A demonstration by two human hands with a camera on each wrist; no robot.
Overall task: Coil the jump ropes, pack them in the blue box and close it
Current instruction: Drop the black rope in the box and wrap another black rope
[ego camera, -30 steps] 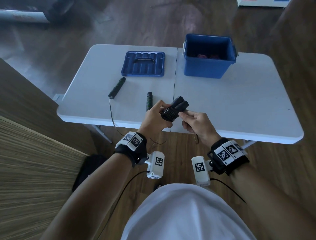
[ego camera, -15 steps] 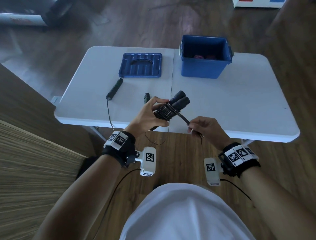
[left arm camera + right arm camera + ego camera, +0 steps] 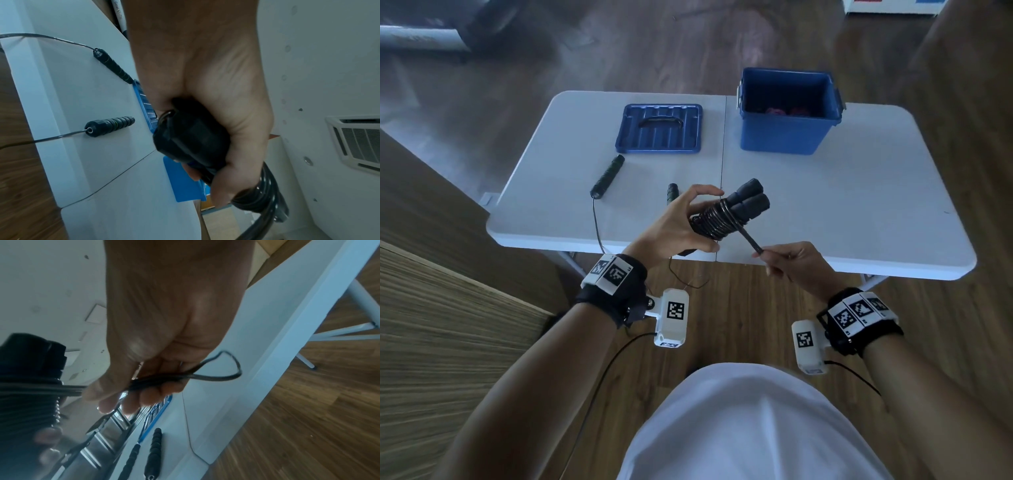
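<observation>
My left hand (image 3: 681, 222) grips a black jump rope bundle (image 3: 732, 209): two handles side by side with the cord wound round them, held over the table's near edge. In the left wrist view the bundle (image 3: 193, 139) fills my palm. My right hand (image 3: 791, 262) pinches the doubled tail of the cord (image 3: 748, 238) (image 3: 185, 378) and holds it taut, down and right of the bundle. A second black jump rope lies on the table, one handle (image 3: 607, 176) at left, the other handle (image 3: 672, 192) partly behind my left hand, cord hanging off the edge. The blue box (image 3: 787, 109) stands open at the back.
The blue lid (image 3: 659, 128) lies flat left of the box on the white folding table (image 3: 859, 205). Something reddish lies inside the box. A wooden panel rises at my left; wood floor surrounds the table.
My right hand has drawn away from the bundle, down and to the right, pulling the cord's tail out taut. My left hand has tilted the bundle slightly and opened its index finger.
</observation>
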